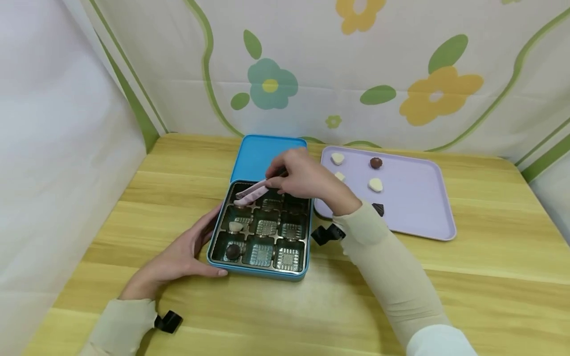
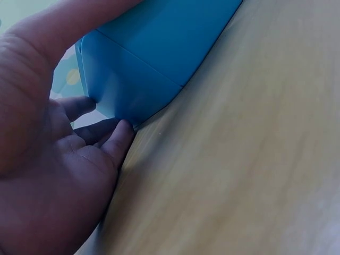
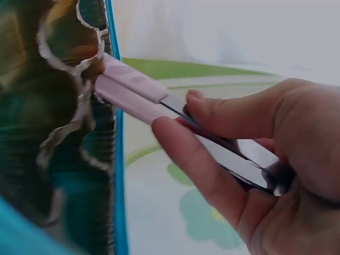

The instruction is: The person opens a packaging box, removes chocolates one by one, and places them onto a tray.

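A blue tin box (image 1: 276, 276) with a divided insert (image 1: 266, 236) of square compartments sits on the table. My left hand (image 1: 182, 254) holds its near left corner, thumb along the front and fingers against the left side. My right hand (image 1: 303, 175) grips metal tongs (image 3: 239, 159) with pink tips (image 1: 250, 195), which reach down into the far left compartment. The tips lie close together; something brown shows beside them in the right wrist view, and I cannot tell if they pinch it. A white chocolate (image 1: 235, 227) lies in the middle left compartment, a dark round chocolate (image 1: 233, 251) in the near left one.
A blue lid (image 1: 256, 153) lies behind the box. To the right is a lilac tray (image 1: 414, 198) bearing several chocolates, among them a brown one (image 1: 376, 162), a white one (image 1: 376, 185) and a dark one (image 1: 378, 209). A flowered curtain (image 1: 320, 64) hangs behind the table.
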`<state>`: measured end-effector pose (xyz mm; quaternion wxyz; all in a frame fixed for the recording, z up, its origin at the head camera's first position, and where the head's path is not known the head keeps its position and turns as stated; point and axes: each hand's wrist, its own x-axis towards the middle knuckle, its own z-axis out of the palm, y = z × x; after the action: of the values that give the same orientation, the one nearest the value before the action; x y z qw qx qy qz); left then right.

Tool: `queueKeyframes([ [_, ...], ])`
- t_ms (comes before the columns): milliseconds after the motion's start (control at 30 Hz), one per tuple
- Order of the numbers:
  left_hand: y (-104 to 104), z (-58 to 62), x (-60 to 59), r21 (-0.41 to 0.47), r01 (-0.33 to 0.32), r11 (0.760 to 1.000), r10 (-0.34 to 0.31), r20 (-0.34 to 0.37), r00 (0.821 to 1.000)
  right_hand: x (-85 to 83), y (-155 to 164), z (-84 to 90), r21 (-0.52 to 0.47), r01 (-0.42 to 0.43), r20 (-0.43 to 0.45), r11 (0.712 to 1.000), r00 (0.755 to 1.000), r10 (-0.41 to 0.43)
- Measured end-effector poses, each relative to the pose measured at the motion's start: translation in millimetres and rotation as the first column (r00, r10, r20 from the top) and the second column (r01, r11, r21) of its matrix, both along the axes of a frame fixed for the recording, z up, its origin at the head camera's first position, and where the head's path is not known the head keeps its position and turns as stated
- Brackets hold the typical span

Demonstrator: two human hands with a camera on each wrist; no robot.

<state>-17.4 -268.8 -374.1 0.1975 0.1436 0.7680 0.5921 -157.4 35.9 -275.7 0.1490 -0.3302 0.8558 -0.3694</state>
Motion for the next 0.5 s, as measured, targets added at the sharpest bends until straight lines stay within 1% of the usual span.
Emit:
queueKeyframes([
  [67, 0, 0.3, 0.0, -0.002, 0.003, 1.0, -0.003, -0.003, 1.0, 1.2, 6, -5.1, -0.062, 0.047, 0.068, 0.997, 0.997, -0.043],
  [233, 0, 1.3, 0.1, -0.002, 0.005, 1.0, -0.005, -0.007, 1.0, 5.0, 15, -16.9, -0.179, 0.138, 0.177, 0.974, 0.978, -0.106],
  [367, 0, 1.2, 0.1, 0.001, 0.01, 1.0, -0.01, -0.011, 1.0, 6.9, 20, -26.3, -0.241, 0.192, 0.245, 0.951, 0.961, -0.132],
  [500, 0, 0.5, -0.2, 0.001, 0.014, 1.0, -0.014, -0.018, 1.0, 7.4, 26, -32.0, -0.289, 0.22, 0.295, 0.932, 0.946, -0.132],
])
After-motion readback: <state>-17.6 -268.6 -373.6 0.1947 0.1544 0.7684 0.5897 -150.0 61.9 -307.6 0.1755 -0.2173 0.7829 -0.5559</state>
